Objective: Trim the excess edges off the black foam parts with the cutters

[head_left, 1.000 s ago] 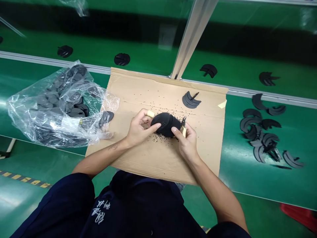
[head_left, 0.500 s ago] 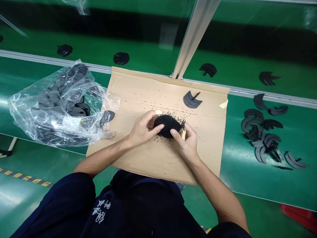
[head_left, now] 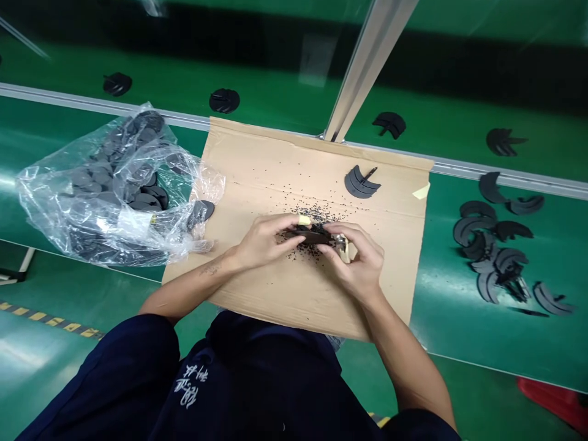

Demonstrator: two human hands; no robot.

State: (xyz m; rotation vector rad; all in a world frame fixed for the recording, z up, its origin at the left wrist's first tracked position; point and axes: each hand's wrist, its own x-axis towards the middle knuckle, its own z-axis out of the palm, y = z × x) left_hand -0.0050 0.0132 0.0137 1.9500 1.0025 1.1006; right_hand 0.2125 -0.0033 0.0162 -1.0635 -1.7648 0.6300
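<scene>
Both hands meet over the middle of a brown cardboard sheet [head_left: 275,288]. My left hand [head_left: 264,240] pinches a flat black round rubber part [head_left: 311,235], now tilted nearly edge-on; a yellow guard covers one fingertip. My right hand [head_left: 361,260] is closed round a small cutting tool [head_left: 340,243] with pale handles, its tip against the part's right edge. Fine black trimmings lie scattered on the cardboard around the hands. A fanned black trimmed piece [head_left: 361,182] rests on the cardboard further back.
A clear plastic bag [head_left: 110,190] full of black parts lies to the left. Several black crescent pieces [head_left: 498,245] are heaped on the green bench at right. More black pieces sit on the green conveyor [head_left: 285,104] beyond a metal rail. A slanted aluminium post [head_left: 367,61] rises behind the cardboard.
The black part has been turned from facing up to nearly edge-on and lowered toward the cardboard. My right hand has rolled over the tool, and the view has shifted slightly.
</scene>
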